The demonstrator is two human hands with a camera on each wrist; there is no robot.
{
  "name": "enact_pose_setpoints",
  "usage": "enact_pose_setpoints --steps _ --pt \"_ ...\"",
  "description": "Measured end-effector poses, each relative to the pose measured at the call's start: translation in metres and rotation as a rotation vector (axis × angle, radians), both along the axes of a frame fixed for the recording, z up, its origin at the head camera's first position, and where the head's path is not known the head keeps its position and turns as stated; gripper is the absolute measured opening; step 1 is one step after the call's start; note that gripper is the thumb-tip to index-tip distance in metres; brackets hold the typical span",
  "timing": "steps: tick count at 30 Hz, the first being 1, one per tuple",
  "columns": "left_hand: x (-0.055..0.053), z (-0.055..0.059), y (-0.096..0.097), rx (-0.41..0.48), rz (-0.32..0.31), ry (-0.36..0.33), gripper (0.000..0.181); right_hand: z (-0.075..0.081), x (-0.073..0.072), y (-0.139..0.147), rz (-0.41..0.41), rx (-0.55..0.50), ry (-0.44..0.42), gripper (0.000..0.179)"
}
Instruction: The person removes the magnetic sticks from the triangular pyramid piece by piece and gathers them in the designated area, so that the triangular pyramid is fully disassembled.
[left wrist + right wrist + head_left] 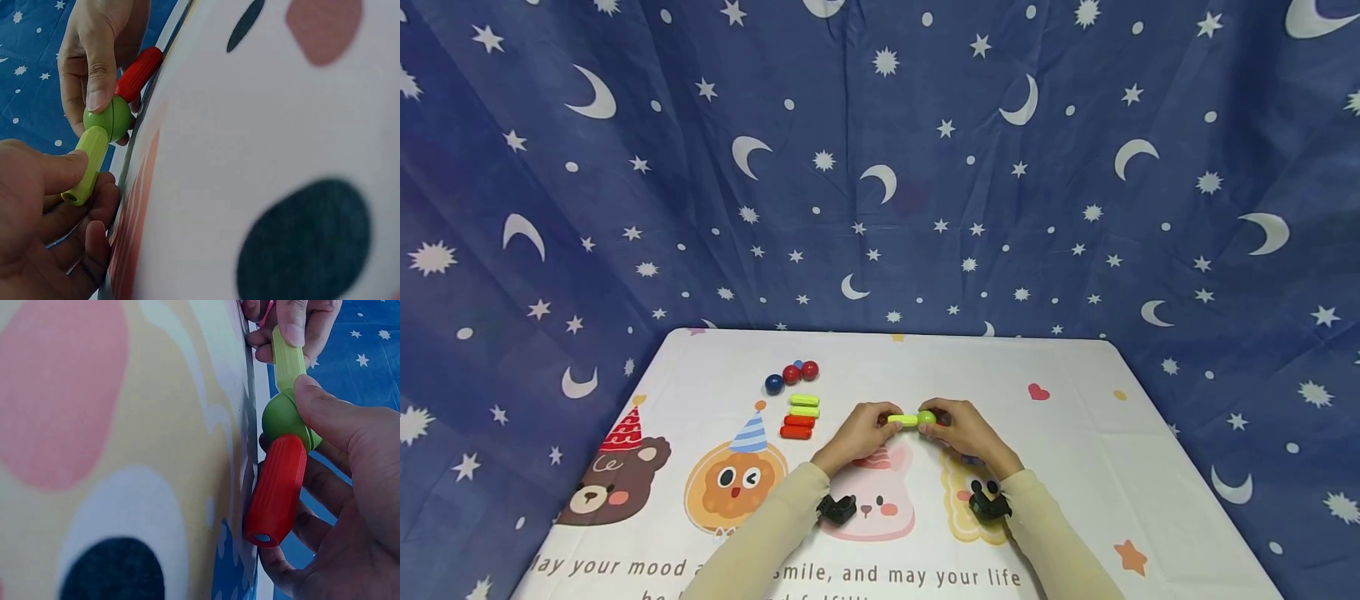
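Note:
My left hand [861, 433] pinches a yellow-green ridged stick [89, 159] between thumb and fingers. The stick's far end meets a green ball [284, 419], which has a seam around it. My right hand [966, 432] holds that ball with thumb and fingers. On the ball's other side a red ridged stick [278, 494] is joined, with a small hole in its outer end. The three pieces form a slightly bent row between the hands, just above the tabletop. In the head view the red stick is mostly hidden by my right hand.
Left of the hands lie two yellow-green sticks [804, 407] and two red sticks [797, 427]. Behind them sit a dark blue ball [774, 384], two red balls [809, 371] and a partly hidden lighter blue piece [798, 364]. A printed white cloth [970, 367] covers the table.

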State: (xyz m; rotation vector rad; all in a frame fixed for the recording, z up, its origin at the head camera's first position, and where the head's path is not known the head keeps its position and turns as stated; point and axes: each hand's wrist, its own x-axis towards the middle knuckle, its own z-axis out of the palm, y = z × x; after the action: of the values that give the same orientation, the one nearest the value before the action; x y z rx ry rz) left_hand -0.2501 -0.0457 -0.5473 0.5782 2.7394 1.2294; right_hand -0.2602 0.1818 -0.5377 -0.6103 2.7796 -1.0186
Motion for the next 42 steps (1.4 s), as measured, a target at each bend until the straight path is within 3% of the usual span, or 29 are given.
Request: enact_pose_setpoints --steps 4,15,27,42 --pt "0.002 0.000 -0.002 0.000 -0.006 0.013 0.018 0.000 0.000 -0.001 0.017 0.007 0.006 0.031" --pt "0.006 0.001 -0.009 0.047 0.004 -0.016 0.017 -0.003 -0.003 -0.001 -0.039 0.013 0.012 0.029" --pt "0.026 0.012 -0.039 0.070 0.010 -0.038 0.022 -0.003 -0.001 0.000 -0.067 0.000 0.003 0.030" --pt "0.048 0.026 -0.076 0.066 0.089 -0.043 0.021 -0.004 -0.001 -0.001 -0.083 -0.015 -0.014 0.029"
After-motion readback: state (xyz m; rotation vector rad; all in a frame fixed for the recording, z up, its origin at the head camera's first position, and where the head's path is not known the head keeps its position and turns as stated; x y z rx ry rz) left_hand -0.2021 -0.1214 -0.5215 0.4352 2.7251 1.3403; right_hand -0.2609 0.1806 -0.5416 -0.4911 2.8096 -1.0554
